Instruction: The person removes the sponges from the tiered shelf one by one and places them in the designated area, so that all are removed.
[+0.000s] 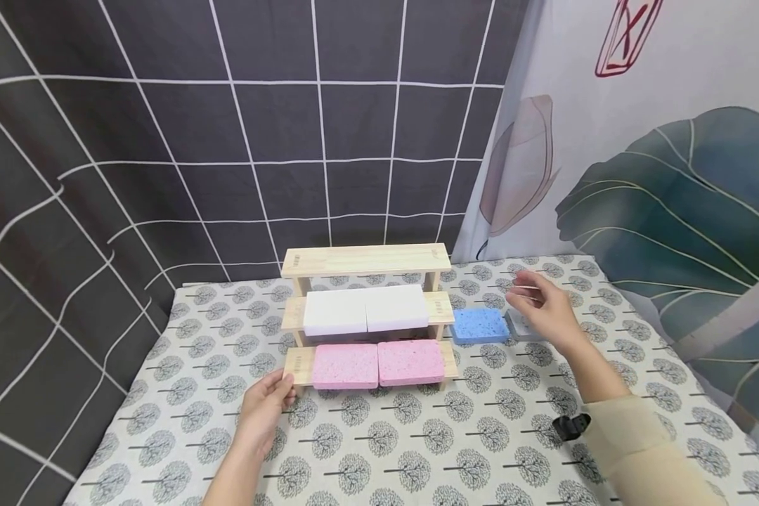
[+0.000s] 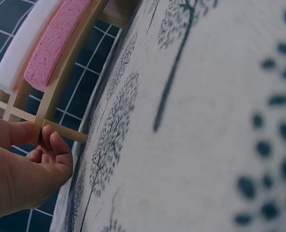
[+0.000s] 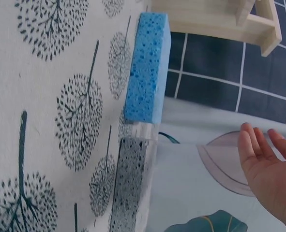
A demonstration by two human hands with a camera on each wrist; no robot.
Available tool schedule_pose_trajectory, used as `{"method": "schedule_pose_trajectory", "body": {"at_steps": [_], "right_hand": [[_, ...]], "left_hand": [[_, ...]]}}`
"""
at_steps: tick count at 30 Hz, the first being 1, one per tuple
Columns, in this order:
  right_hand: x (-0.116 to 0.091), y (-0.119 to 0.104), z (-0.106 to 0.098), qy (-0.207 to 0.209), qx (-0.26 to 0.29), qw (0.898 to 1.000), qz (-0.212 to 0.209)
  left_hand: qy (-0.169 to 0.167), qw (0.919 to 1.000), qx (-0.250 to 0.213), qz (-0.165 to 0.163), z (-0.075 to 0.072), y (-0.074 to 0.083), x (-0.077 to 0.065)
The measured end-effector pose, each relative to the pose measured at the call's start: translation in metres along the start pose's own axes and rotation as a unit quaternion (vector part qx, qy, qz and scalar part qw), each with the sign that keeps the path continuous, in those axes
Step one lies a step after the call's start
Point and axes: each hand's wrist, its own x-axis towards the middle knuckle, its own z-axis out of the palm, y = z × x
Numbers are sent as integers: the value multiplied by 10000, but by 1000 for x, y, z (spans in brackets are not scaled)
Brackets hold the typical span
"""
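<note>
A three-tier wooden step rack (image 1: 367, 260) stands on the cloth. My left hand (image 1: 261, 411) pinches the left end of its lowest tier between thumb and fingers, as the left wrist view also shows. Two pink sponges (image 1: 345, 366) lie side by side on that tier. Two white blocks (image 1: 335, 313) sit on the middle tier, and the top one is bare. To the rack's right lies a blue sponge (image 1: 479, 326), with a grey speckled sponge (image 3: 128, 181) beside it. My right hand (image 1: 549, 313) hovers above the grey sponge, fingers loosely bent, holding nothing.
A tablecloth (image 1: 411, 471) with a tree print covers the table. Behind the rack hangs a dark cloth with a white grid (image 1: 278, 119), which also borders the left side. A pale curtain with large leaves (image 1: 670, 190) hangs at the right.
</note>
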Motion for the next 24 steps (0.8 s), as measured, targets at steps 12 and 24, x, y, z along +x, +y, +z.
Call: {"method": "schedule_pose_trajectory", "body": {"at_steps": [12,24], "right_hand": [[0,-9,19,-173,76,9995,-247],[4,-27,37,-333,55,9977,-580]], "left_hand": [[-34,9999,-107,11,0,1,0],[-94,9996,-266,-9,0,1,-2]]}}
